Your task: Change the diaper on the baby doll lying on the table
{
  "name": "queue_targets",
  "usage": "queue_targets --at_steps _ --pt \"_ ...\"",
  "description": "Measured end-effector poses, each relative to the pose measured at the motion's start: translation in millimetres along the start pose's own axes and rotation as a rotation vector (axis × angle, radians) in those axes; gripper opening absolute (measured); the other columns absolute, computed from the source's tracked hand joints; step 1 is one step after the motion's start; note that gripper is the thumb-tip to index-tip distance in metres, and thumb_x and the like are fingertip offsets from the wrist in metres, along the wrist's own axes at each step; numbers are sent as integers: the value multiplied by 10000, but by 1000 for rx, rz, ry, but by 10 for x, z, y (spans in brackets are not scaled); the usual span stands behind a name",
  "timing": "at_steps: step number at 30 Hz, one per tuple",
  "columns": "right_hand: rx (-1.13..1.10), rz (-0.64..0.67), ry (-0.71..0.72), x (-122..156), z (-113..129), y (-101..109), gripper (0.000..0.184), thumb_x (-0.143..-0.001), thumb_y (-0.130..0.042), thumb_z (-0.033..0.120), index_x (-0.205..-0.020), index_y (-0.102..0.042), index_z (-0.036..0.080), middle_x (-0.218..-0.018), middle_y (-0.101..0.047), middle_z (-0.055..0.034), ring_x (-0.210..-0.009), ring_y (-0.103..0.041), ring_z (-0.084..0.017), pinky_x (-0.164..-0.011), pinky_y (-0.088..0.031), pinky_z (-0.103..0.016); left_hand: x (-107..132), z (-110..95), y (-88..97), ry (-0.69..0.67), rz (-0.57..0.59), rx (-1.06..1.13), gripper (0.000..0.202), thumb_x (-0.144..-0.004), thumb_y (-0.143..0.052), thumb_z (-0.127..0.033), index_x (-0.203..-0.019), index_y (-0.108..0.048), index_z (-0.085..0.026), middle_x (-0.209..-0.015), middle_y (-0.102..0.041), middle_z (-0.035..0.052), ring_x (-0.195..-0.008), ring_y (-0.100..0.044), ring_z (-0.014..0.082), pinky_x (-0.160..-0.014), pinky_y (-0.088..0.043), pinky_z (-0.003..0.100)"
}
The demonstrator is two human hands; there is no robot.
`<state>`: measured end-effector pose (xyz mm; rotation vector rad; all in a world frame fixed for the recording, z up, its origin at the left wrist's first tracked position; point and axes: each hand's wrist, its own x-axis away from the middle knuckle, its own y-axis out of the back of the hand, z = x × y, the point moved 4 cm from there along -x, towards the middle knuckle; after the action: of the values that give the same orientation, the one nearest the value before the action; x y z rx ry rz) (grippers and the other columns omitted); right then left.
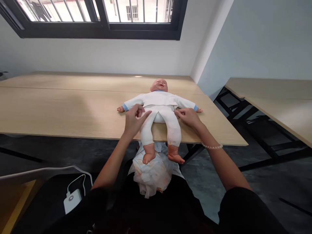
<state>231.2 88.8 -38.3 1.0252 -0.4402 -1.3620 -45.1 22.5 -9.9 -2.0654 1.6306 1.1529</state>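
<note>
A baby doll (159, 99) lies on its back on the wooden table (60, 110), arms spread and head toward the wall. It has a white top with blue cuffs, and white cloth covers its legs. Its bare feet hang past the table's front edge. My left hand (135, 120) is beside the doll's hip, thumb stretched over the upper leg and apart from the curled fingers. At the opposite hip, my right hand (189, 117) has its fingertips pinched together against the white cloth. Whatever lies between those fingertips is hidden.
A crumpled, pale patterned cloth-like item (153, 172) rests on my lap below the doll's feet. To the lower left, a white power bank (72, 201) with a cable sits on a dark surface. Another table (275, 97) stands right; a barred window (104, 16) is ahead.
</note>
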Motion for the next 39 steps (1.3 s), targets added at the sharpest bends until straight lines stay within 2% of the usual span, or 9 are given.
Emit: queue_targets --at_steps 2,6,9,13,16,20,25,34,39 --pt "164 -120 -34 291 75 95 544 -963 -497 568 -574 -485 188 -548 -510 -26 -536 -377 -138 -564 -176 -309 388 -389 152 -184 -11 -53 313 -908 -737 -267 -713 -503 -195 -608 -417 -70 -548 -378 88 -564 -323 237" --pt "327 -407 37 1092 320 293 548 -1021 -459 536 -607 -540 187 -540 -535 -30 -499 -418 -131 -542 -198 -300 1144 -798 277 -403 504 -42 329 -971 -666 -268 -681 -533 -186 -610 -545 -35 -578 -498 102 -571 -392 239" --pt "374 -560 169 1706 455 346 521 -1041 -500 402 -560 -538 204 -472 -486 -14 -450 -407 -120 -525 -268 -301 1564 -603 353 -153 896 -81 323 -1026 -576 -329 -741 -638 -190 -731 -676 -1 -700 -630 129 -679 -498 239" --pt "386 -469 472 2285 534 43 523 -996 -569 228 -485 -454 229 -428 -432 9 -421 -385 -117 -515 -287 -322 1927 -243 444 10 1061 -251 122 -966 -658 -297 -1011 -753 -236 -1104 -777 42 -1165 -678 268 -1031 -524 407" --pt "368 -260 547 2520 481 -417 489 -983 -584 193 -504 -487 224 -454 -468 10 -418 -428 -121 -493 -291 -321 2079 -71 383 79 1109 -363 648 -848 -727 -159 -1459 -565 -303 -1550 -546 74 -1459 -470 362 -1211 -355 597" --pt "189 5 195 2571 219 -981 233 -989 -579 360 -991 -739 191 -983 -747 -139 -925 -729 -298 -723 -573 -373 2116 25 205 146 1110 -314 912 -842 -692 -162 -1636 -280 -339 -1653 -390 60 -1523 -390 341 -1288 -207 618" --pt "-85 320 80 2440 145 -1332 733 -929 -612 459 -1565 -434 139 -1605 -411 -199 -1503 -384 -375 -1200 -398 -560 2095 52 68 149 1152 -288 806 -822 -736 -157 -1567 -447 -265 -1638 -403 121 -1537 -364 343 -1282 -144 655" --pt "-510 374 -100 2198 385 -1477 703 -788 -764 484 -1459 -573 394 -1486 -581 -39 -1395 -520 -382 -1192 -410 -493 1970 77 231 309 1204 -193 886 -749 -755 -185 -1568 -447 -327 -1708 -265 68 -1600 -167 372 -1274 -161 631" --pt "-573 291 -386 2092 301 -1517 670 -726 -715 639 -1284 -664 271 -1083 -720 -103 -995 -674 -378 -904 -556 -523 1960 184 270 301 1144 -124 830 -755 -727 -138 -1534 -501 -311 -1725 -228 58 -1601 -178 356 -1276 -232 573"
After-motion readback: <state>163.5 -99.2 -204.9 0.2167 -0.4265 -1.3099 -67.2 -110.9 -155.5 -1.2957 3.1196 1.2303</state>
